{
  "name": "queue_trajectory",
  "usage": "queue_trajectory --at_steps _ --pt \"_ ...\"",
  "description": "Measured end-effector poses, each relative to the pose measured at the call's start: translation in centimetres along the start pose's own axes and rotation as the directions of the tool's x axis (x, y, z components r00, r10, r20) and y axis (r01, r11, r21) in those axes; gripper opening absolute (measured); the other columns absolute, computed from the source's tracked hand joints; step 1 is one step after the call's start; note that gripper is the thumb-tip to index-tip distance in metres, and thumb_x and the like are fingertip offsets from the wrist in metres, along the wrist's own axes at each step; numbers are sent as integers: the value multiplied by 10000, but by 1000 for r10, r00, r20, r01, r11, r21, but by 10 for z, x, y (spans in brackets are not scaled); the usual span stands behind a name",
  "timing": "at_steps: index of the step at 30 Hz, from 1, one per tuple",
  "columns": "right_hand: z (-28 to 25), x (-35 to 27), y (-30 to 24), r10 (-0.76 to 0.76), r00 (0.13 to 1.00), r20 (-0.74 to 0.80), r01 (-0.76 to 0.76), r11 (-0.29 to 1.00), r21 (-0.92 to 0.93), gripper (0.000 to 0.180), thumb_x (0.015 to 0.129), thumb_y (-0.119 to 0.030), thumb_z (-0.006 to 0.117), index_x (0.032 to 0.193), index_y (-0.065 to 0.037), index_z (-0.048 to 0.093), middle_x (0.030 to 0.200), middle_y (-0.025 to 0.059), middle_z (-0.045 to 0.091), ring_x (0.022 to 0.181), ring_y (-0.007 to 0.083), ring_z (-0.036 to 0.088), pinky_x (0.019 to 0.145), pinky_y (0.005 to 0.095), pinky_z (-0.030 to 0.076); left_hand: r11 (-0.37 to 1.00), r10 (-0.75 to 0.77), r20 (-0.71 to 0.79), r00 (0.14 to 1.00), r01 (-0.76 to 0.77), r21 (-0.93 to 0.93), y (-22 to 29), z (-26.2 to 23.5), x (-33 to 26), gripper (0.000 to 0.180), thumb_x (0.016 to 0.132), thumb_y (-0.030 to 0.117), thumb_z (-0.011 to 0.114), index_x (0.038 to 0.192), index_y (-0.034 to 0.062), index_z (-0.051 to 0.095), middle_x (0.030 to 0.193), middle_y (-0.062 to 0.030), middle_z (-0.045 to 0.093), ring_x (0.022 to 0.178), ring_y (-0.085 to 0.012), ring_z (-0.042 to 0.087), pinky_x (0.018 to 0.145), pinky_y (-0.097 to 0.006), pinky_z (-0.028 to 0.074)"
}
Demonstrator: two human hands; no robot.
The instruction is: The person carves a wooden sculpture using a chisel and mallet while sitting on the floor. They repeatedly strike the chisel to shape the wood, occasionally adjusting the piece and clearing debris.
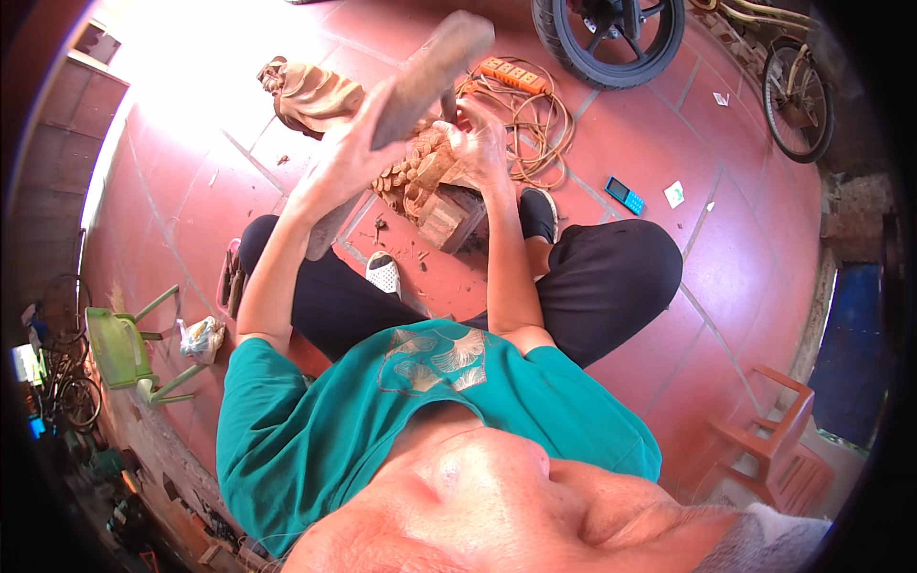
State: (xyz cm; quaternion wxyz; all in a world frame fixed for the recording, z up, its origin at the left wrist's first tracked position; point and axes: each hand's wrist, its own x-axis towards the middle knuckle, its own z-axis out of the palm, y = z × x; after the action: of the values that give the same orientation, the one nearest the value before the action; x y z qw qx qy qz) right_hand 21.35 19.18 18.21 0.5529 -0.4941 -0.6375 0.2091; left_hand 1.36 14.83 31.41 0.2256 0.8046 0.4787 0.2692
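Note:
A long, worn wooden club (435,76), raised at a slant, is gripped around its middle by my left hand (351,158); its lower end shows below my wrist. My right hand (482,151) is closed beside it, over a carved wooden block (417,177) with scale-like relief and a squared base (445,225). A short dark piece shows at the right fingers, too hidden to name. The block lies between my feet, partly covered by both hands. Just beyond my left hand, a second carved wooden piece (320,95) with folded, drapery-like shapes rests on the floor.
Wood chips (420,263) lie near my feet. An orange power strip (514,74) with coiled cord (546,143) sits beyond my right hand, below a motorbike wheel (611,43). A blue phone (624,195) is at right. Green chair (117,346) left; brown chair (778,449) right.

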Motion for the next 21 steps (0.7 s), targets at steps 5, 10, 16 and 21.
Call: queue_trajectory --at_steps 5,10,16,21 --pt "-2 -4 -2 -70 997 -19 70 998 -9 236 803 -106 812 982 -60 665 756 116 643 661 292 632 621 407 487 997 72 23 997 -71 -34 -22 1 3 915 858 360 767 1580 38 305 1445 -276 524 1320 -350 541 1118 -428 420" --pt "-6 -5 4 -4 1000 -2 4 999 54 226 814 -113 809 989 -47 683 747 128 663 662 284 653 627 393 499 987 -22 -127 992 1 -158 1 -4 12 913 860 477 748 1563 50 352 1402 -245 576 1285 -333 577 1068 -423 452" --pt "-21 -3 7 275 961 33 -276 961 21 183 841 -107 805 985 -43 712 812 81 740 740 176 699 694 322 536 1000 5 80 997 -4 -16 -40 26 16 910 847 453 762 1552 35 367 1333 -301 613 1255 -352 610 1069 -406 444" --pt "-25 -4 7 286 957 -45 -269 937 222 207 857 -133 785 1005 -12 705 829 93 737 757 147 681 721 319 536 967 -33 55 998 46 -251 -66 36 20 803 901 360 768 1527 6 410 1253 -113 637 1094 -158 621 949 -315 498"
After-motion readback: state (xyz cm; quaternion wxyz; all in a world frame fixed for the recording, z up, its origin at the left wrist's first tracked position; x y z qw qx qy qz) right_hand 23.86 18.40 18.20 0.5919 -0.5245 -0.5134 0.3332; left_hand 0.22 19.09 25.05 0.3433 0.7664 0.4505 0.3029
